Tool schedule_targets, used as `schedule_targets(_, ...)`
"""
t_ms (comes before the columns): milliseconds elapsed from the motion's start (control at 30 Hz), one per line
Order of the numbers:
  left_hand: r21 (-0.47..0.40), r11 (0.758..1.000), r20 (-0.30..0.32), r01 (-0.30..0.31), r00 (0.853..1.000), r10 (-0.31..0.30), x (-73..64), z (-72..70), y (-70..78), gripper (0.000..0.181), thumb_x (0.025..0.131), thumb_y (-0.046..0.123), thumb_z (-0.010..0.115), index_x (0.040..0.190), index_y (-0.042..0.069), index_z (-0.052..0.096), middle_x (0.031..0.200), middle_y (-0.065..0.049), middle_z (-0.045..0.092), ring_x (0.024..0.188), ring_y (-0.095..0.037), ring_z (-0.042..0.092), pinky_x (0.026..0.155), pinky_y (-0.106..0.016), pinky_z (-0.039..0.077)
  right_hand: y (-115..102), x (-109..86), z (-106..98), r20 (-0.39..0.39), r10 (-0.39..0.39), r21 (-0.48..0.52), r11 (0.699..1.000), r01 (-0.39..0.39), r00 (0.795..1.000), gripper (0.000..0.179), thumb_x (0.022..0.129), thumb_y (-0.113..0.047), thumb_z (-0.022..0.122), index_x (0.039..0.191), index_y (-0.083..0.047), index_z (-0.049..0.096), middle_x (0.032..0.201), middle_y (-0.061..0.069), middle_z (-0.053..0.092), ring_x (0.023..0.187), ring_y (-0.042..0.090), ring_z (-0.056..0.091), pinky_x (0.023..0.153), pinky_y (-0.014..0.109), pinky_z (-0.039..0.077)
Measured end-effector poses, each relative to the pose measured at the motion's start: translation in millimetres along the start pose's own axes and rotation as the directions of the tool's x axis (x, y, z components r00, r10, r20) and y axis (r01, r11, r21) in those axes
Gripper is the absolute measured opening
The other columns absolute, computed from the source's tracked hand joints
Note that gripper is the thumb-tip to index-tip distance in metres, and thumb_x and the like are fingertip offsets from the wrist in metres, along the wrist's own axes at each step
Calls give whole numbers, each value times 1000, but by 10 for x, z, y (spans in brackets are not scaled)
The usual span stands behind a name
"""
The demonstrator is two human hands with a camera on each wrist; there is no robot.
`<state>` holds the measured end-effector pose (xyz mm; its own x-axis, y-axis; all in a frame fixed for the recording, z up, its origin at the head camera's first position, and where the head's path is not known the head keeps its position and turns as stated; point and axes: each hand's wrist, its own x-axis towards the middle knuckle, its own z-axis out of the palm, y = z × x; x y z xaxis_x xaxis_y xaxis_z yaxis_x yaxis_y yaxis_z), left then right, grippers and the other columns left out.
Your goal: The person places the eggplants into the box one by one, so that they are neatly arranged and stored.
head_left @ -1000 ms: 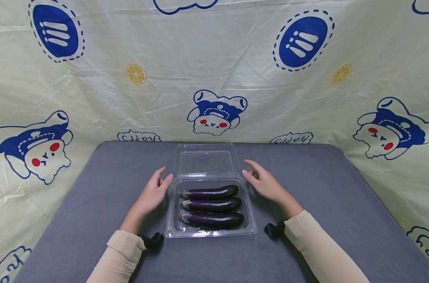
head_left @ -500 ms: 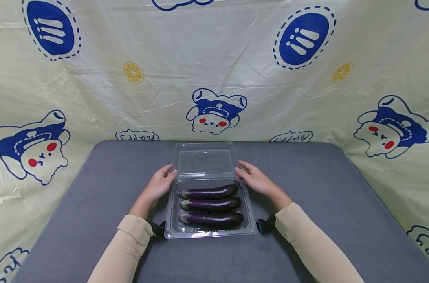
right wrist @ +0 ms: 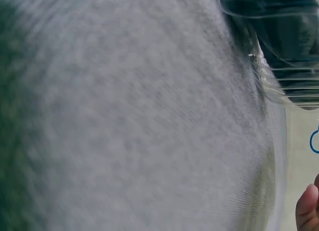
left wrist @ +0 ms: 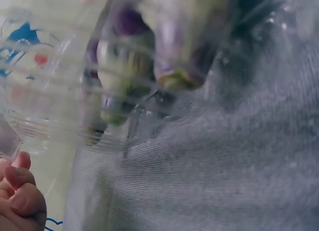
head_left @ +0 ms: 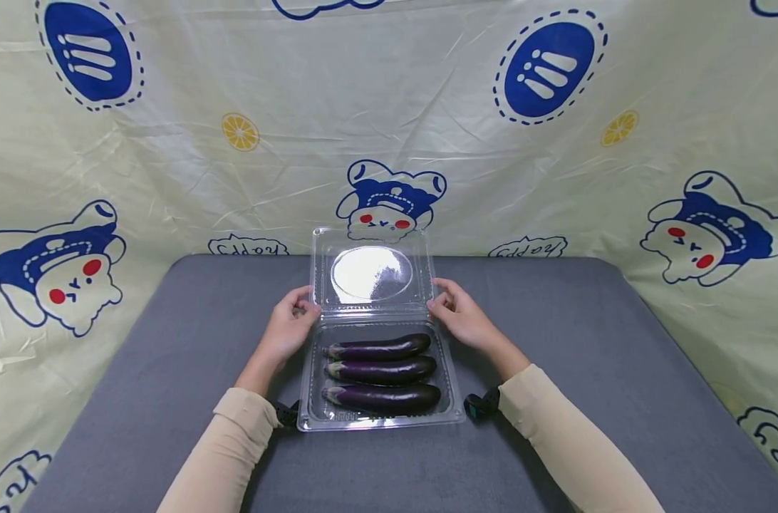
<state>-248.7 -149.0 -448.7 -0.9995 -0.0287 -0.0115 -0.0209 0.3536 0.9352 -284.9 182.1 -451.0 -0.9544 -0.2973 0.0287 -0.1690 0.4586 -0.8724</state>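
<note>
A clear plastic clamshell container point(head_left: 456, 406) lies on the table in the head view, with three dark purple eggplants point(head_left: 381, 371) side by side in its base. Its hinged lid point(head_left: 415, 285) is tilted partly up at the far side and catches a bright reflection. My left hand point(head_left: 288, 325) pinches the lid's left edge near the hinge, and my right hand point(head_left: 469, 325) pinches the right edge. In the left wrist view, the eggplants' stem ends point(left wrist: 122, 76) show through the ribbed wall. Only fingertips point(right wrist: 307, 208) of the right hand appear in the right wrist view.
Grey cloth covers the table point(head_left: 556, 320), which reaches out on both sides of the container. Behind it hangs a pale curtain point(head_left: 389, 85) printed with blue cartoon figures. Each wrist carries a small black camera point(head_left: 481, 406).
Both hands have moved inward to the lid's edges and taken hold. The lid has risen from lying flat on the table to a tilt. The eggplants and base have stayed in place.
</note>
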Motion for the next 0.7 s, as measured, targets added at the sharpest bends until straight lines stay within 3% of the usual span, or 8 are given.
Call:
schedule_targets(167, 50, 997, -58, -63, 996, 66, -20, -23, 46, 41, 99, 15, 58, 140, 10, 52, 108, -11, 58, 73, -15, 47, 59, -24, 41, -80, -19, -17, -27, -67, -2, 998, 67, 997, 44, 101, -12, 57, 139, -1, 40, 94, 14, 61, 74, 15, 51, 65, 26, 43)
schedule_targets(367, 113, 986, -115, -126, 984, 138, -39, -71, 97, 25, 98, 15, 62, 122, 10, 61, 107, -12, 63, 73, -18, 49, 59, -25, 42, -92, -13, -45, -65, -109, -22, 994, 107, 992, 30, 99, -9, 59, 123, -1, 43, 100, 15, 60, 75, 14, 51, 66, 24, 43)
schedule_targets(700, 207, 964, -108, -166, 976, 192, -124, -172, 118, 15, 96, 25, 67, 103, 12, 67, 98, -7, 64, 68, -18, 48, 57, -28, 41, -101, -123, -99, -105, -136, -65, 989, 130, 985, 16, 99, -15, 62, 107, -5, 54, 104, 11, 58, 80, 20, 56, 68, 27, 47)
